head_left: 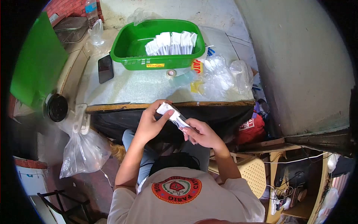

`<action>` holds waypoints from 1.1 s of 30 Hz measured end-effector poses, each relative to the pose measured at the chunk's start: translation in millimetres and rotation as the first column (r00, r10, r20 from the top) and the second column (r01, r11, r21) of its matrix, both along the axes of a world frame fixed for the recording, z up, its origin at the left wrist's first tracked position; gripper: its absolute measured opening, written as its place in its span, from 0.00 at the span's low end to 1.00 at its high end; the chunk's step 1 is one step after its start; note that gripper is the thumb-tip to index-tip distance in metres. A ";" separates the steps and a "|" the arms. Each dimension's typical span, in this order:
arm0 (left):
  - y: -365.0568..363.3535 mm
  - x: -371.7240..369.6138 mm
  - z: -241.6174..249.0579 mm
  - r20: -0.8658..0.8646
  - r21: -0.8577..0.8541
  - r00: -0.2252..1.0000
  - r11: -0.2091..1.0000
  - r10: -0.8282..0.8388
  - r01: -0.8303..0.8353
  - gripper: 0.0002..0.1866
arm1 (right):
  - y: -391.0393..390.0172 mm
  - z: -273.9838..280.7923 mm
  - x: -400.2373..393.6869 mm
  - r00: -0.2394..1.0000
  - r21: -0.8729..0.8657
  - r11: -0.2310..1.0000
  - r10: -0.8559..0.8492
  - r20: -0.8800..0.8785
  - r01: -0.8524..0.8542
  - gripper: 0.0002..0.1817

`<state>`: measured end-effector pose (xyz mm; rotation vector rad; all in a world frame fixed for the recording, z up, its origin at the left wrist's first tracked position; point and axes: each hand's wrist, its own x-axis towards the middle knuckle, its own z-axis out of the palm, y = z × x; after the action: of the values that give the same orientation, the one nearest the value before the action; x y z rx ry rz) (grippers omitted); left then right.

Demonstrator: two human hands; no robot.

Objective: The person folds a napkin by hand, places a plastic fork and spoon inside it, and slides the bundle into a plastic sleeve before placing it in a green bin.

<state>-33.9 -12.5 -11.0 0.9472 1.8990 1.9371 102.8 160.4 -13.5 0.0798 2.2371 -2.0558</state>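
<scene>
My left hand grips the upper end of a slim clear plastic packet, its thumb pressed on the white folded part. The lower end is pinched in my right hand. Inside the packet are long, thin white pieces that look like plastic cutlery with a folded tissue; the exact contents are too small to tell. I hold it tilted, just in front of the table's edge. Beyond it on the table, a green basin holds several similar white packets standing in a row.
Clear plastic bags with white pieces lie at the table's right, beside a tape roll. A phone rests left of the basin. A water bottle stands at the back left. A plastic bag hangs at the left.
</scene>
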 end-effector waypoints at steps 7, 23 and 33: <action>3.6 0.7 0.2 -0.012 -0.096 0.998 0.994 0.057 -0.058 0.10 | -0.2 -15.2 6.0 0.991 -0.016 0.993 -0.119 -0.062 0.118 0.09; -13.1 -3.5 -19.8 -0.047 -0.148 0.985 0.974 0.168 -0.173 0.08 | 32.4 -12.2 33.0 0.980 0.455 0.879 -0.065 -0.188 0.145 0.16; -13.6 38.8 -26.1 -0.141 -0.250 0.989 0.968 -0.048 0.011 0.37 | -7.1 11.6 -16.0 0.937 0.395 0.913 0.041 -0.347 0.106 0.15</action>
<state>4.9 -26.1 -37.1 1.0574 2.1331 1.6024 86.8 153.4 -1.9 -0.2376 2.8715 -1.6833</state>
